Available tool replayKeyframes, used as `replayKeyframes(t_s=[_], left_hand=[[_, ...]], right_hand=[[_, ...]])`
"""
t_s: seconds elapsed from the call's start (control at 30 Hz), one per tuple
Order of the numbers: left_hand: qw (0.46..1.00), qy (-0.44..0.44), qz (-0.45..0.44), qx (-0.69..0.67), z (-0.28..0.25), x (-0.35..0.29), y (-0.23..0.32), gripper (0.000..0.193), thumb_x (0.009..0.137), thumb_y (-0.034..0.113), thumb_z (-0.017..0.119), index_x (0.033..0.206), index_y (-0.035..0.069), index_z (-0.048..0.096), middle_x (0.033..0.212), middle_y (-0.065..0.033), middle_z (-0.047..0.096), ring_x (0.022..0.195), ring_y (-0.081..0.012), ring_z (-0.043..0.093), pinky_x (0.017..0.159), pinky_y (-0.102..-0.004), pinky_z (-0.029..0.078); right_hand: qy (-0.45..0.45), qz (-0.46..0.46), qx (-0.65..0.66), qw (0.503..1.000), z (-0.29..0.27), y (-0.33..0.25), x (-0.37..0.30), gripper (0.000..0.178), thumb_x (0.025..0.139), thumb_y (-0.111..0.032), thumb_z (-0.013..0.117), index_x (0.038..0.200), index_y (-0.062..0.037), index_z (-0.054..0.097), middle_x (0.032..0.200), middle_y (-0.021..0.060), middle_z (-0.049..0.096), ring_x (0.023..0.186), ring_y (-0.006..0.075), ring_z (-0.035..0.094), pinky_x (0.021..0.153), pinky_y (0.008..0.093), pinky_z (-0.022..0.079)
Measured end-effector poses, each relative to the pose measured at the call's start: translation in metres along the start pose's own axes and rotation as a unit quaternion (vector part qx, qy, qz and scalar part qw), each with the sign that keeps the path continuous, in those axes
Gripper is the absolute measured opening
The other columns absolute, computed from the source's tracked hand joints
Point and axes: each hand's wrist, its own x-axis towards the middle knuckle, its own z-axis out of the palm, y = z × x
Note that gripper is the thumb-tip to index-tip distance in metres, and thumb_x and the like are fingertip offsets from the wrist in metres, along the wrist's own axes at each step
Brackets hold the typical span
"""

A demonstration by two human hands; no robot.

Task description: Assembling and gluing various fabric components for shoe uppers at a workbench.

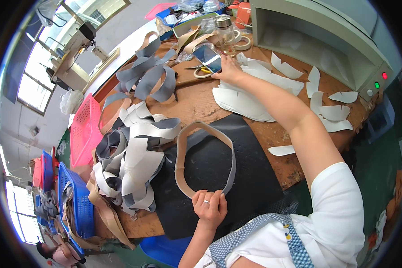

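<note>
beside left hand (210, 207), blue basket (78, 210) holding strips (69, 201)

A strip loop (205, 156) lies on the mat (250, 178), strip pile (129, 165) left, phone (207, 57) behind.

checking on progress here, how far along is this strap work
Looks midway. Done, it seems: a heap of grey and white loops piled left of the black mat. In hand: the left hand pinches one tan and grey loop on the mat, while the right hand reaches to a phone. Left: white cut pieces and grey strips lie loose.
</note>
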Motion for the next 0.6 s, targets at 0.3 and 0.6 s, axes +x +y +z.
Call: replayKeyframes(t_s=[0.3,0.6], left_hand=[[1.0,-0.014,-0.009,-0.01,-0.002,0.001,-0.004,0.0,0.081,0.005,0.065,0.081,0.005,0.065,0.066,-0.0046,0.056,0.063,-0.0237,0.056,0.077,-0.0378,0.047],[0.999,-0.024,-0.016,-0.023,-0.003,-0.001,-0.004,0.004,0.08,0.004,0.066,0.084,0.005,0.066,0.066,-0.0031,0.058,0.062,-0.0211,0.056,0.078,-0.0366,0.048]], right_hand=[[-0.028,0.021,-0.062,0.997,0.006,-0.017,0.011,0.078,0.076,-0.046,0.076,0.124,0.0083,0.049,0.123,0.027,0.052,0.118,0.0393,0.054,0.1,0.0455,0.046],[-0.013,0.028,-0.056,0.998,0.012,-0.012,0.054,0.077,0.08,-0.048,0.072,0.124,0.0106,0.05,0.125,0.0263,0.053,0.118,0.0389,0.054,0.1,0.0438,0.046]])
